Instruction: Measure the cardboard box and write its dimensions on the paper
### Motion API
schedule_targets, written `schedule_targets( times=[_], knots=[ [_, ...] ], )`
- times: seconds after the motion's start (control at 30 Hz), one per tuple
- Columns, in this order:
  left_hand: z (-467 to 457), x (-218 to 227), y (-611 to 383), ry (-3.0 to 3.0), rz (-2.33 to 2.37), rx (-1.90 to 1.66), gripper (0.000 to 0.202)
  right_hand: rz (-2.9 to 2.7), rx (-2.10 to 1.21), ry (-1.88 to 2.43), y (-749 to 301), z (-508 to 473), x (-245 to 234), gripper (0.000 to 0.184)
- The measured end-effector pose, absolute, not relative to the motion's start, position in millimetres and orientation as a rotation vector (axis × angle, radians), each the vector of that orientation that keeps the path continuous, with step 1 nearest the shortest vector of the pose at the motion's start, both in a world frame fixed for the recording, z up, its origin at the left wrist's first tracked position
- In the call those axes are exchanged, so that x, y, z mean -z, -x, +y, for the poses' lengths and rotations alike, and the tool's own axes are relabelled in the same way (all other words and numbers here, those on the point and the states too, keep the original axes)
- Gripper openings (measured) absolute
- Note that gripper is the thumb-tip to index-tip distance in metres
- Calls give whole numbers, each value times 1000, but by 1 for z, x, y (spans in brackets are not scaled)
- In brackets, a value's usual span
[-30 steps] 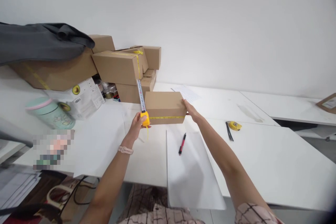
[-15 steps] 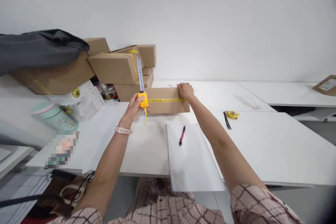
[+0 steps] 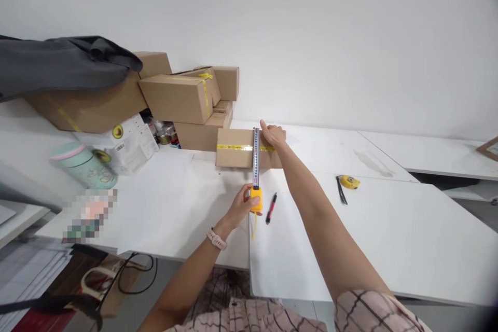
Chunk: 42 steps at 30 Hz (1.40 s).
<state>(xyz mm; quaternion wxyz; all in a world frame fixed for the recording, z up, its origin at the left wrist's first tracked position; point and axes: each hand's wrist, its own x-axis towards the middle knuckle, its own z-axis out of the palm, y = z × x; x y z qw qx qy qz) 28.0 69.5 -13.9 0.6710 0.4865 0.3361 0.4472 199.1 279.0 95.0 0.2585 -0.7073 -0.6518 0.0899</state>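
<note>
A small cardboard box (image 3: 235, 154) with a yellow tape stripe lies on the white table (image 3: 408, 228). My left hand (image 3: 243, 206) is closed around a yellow tape measure case (image 3: 256, 199) in front of the box. Its white blade (image 3: 256, 158) runs from the case across the box top to the far edge. My right hand (image 3: 273, 136) presses the blade's end onto the box's far top edge, fingers curled over it. A red and black pen (image 3: 270, 207) lies beside the case on a white sheet (image 3: 288, 254).
A stack of cardboard boxes (image 3: 182, 98) stands at the back left, with a dark cloth (image 3: 66, 65) over a large one. A mint-green tumbler (image 3: 83, 166) and a white carton (image 3: 132, 142) lie left. A second yellow tape measure (image 3: 348, 182) lies right.
My left hand moved the case from the box's left end to its front, toward me. The blade now runs front to back across the box instead of rising upward.
</note>
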Motion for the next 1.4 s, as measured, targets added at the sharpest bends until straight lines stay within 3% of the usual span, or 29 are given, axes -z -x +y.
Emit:
schedule_targets(
  times=[0.37,0.77,1.1,1.4],
  knots=[
    [73,36,-38,-1097,812,-979,53,-1738,-133,1957,-190,278,-92,66],
    [79,46,-38,-1166,898,-1017,55,-1747,-67,1940,-192,284,-84,70],
    [58,28,-18,-1099,742,-1020,53,-1767,-38,1911,-191,271,-85,74],
    [-14,31,48,-1043,831,-1143,62,-1638,304,1656,-186,201,-23,56]
  ],
)
